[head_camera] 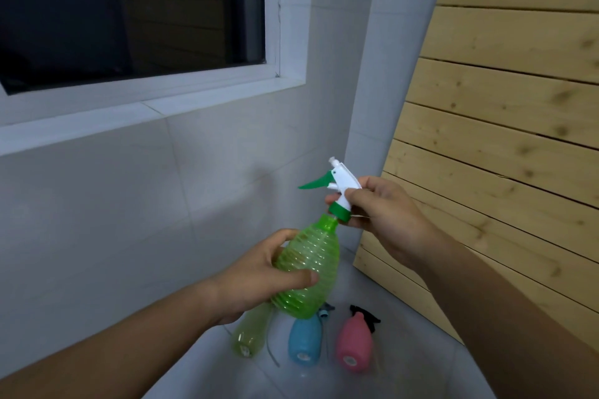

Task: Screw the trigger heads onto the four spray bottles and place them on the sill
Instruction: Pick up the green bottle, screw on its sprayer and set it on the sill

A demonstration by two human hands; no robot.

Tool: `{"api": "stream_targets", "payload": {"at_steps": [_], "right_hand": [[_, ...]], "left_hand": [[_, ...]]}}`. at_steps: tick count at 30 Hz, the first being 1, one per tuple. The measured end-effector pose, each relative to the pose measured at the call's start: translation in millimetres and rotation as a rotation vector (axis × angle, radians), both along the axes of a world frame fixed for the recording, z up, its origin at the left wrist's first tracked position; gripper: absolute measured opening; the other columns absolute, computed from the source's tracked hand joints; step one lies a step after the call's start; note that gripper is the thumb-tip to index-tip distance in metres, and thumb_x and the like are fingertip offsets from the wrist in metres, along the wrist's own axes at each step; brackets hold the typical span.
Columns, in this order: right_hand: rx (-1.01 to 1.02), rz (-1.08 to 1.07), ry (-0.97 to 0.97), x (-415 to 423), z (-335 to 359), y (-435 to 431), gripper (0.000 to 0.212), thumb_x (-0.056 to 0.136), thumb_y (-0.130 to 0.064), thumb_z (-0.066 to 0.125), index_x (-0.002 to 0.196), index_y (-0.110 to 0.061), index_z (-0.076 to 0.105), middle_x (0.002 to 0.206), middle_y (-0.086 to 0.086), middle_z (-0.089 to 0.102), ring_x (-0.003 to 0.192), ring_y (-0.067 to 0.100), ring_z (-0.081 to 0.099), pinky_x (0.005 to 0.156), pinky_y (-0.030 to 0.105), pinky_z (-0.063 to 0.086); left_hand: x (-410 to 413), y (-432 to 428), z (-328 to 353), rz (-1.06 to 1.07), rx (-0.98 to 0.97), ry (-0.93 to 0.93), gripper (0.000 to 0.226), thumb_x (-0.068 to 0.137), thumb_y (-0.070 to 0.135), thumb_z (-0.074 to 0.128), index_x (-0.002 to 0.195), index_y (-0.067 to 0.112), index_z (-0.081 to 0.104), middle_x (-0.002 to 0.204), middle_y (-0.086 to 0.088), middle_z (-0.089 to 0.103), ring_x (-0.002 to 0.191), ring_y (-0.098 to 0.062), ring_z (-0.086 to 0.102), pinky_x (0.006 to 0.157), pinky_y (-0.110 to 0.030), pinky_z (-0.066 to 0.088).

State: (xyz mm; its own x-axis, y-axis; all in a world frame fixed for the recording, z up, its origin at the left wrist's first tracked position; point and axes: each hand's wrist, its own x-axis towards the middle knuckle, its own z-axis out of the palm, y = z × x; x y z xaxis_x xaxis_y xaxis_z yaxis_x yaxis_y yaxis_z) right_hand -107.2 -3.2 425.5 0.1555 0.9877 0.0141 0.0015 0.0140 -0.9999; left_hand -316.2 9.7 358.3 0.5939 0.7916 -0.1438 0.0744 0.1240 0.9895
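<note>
A dark window (129, 9) is set in white tiled wall (97, 204) beside pine boards (502, 106).

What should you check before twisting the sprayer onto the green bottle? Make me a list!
1. Left hand grips green bottle: ok.
2. Right hand holds trigger head: ok.
3. Green collar sits square on the neck: not ok, it looks tilted and off to one side.
4. Dip tube inside bottle: cannot tell.
5. Sill has free room: ok.
6. Yellow bottle, blue bottle, pink bottle waiting below: ok.
</note>
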Motion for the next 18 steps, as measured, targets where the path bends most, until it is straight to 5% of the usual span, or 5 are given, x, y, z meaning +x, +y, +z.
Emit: {"api": "stream_targets", "payload": {"at_steps": [3,9,14,18], "right_hand": [[-0.032,0.050,-0.091,1,-3,-3,0.019,0.092,-0.007,0.058,0.111,-0.005,0.058,0.100,0.016,0.076,0.084,0.019,0.073,0.067,0.025,0.058],[-0.052,0.148,-0.171,4,-5,-4,0.027,0.090,-0.011,0.064,0.116,-0.011,0.057,0.107,0.015,0.073,0.089,0.017,0.071,0.069,0.023,0.056],[0.001,0.245,-0.248,12,-6,-5,0.029,0.090,-0.004,0.063,0.118,-0.012,0.057,0.103,0.007,0.076,0.096,0.021,0.071,0.082,0.030,0.059],[0.006,0.204,-0.340,12,-12,-4,0.026,0.089,-0.014,0.067,0.114,-0.012,0.057,0.109,0.018,0.070,0.102,0.029,0.069,0.086,0.035,0.059]], "left_hand": [[2,-3,2,-0.010,-0.071,-0.032,0.044,0.076,0.009,0.084,0.114,0.029,0.073,0.103,-0.004,0.081,0.086,-0.018,0.079,0.059,-0.025,0.061],[5,-6,4,-0.015,-0.084,-0.019,0.046,0.074,0.015,0.085,0.115,0.032,0.073,0.106,-0.004,0.080,0.092,-0.021,0.078,0.066,-0.030,0.062],[6,-8,5,-0.016,-0.080,-0.026,0.044,0.076,0.012,0.083,0.115,0.030,0.075,0.104,-0.004,0.081,0.089,-0.019,0.079,0.064,-0.028,0.062],[8,-12,6,-0.020,-0.082,-0.012,0.041,0.075,0.015,0.083,0.112,0.032,0.076,0.104,-0.005,0.081,0.089,-0.020,0.079,0.064,-0.029,0.062]]}}
